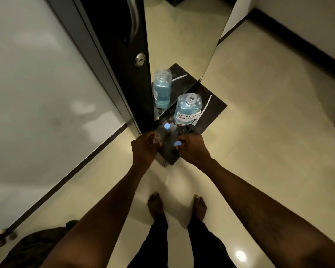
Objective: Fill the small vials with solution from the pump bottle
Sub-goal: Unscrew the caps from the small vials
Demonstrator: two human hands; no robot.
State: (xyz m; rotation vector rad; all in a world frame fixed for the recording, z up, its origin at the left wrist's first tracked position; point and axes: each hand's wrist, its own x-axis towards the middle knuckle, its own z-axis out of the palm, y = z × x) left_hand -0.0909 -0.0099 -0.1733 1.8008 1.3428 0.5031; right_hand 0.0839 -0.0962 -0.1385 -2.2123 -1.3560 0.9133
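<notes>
**A:** Head cam, where's everything at?

**B:** Left hand [144,147] is curled round a clear vial [154,140], right hand [192,150] pinches a blue cap [177,144]. A capped vial [167,128] stands just beyond them on the dark shelf [216,109], with the uncapped bottle [189,110] behind it.

Your pump bottle [189,110] stands upright on the dark shelf [216,111], neck open, holding blue solution, with a handwritten white label facing you. Just in front of it, a capped vial [167,127] stands upright. Your left hand [143,148] holds a clear vial [154,139], uncapped, and your right hand [191,149] pinches a blue cap [177,144].
</notes>
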